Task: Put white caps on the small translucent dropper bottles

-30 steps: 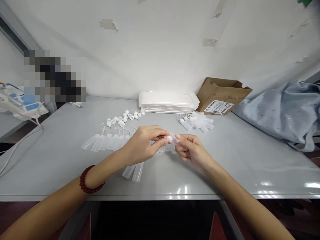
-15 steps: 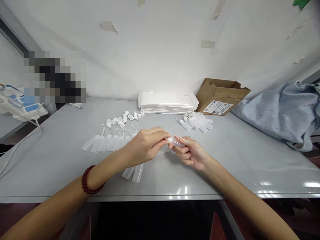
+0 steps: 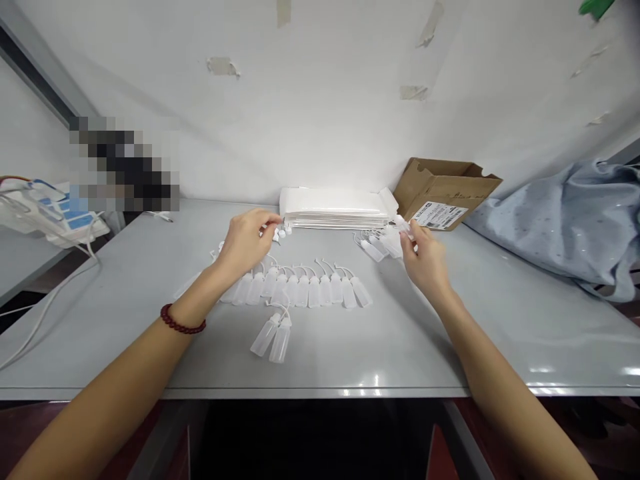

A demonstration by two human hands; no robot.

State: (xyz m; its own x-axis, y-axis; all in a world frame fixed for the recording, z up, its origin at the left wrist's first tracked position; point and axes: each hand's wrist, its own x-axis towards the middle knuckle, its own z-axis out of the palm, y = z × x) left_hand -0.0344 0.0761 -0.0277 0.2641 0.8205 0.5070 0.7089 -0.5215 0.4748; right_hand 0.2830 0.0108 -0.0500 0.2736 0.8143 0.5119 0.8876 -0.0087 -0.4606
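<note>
My left hand [image 3: 247, 243] reaches over a group of small white caps [image 3: 283, 233] at the back, thumb and fingers bent into a pinch. What its fingertips hold, if anything, is too small to make out. My right hand [image 3: 426, 261] has its fingers closed on a small translucent plastic bottle [image 3: 401, 225], just above a pile of similar bottles [image 3: 373, 249]. A row of capped bottles [image 3: 314, 292] with white loops lies across the middle of the table. Two more bottles [image 3: 281, 341] lie nearer the front edge. My left forearm hides part of the row.
A stack of white padded envelopes [image 3: 337, 200] lies against the wall. Beside it a brown cardboard box [image 3: 445, 190] leans back. A pale blue cloth bag [image 3: 565, 220] rests on the right. On the left are a power strip [image 3: 83, 227] and white cables [image 3: 60, 290].
My hands have come apart from the bottle they both held in the middle. The left moved back to the caps; the right moved right and back to the bottle pile.
</note>
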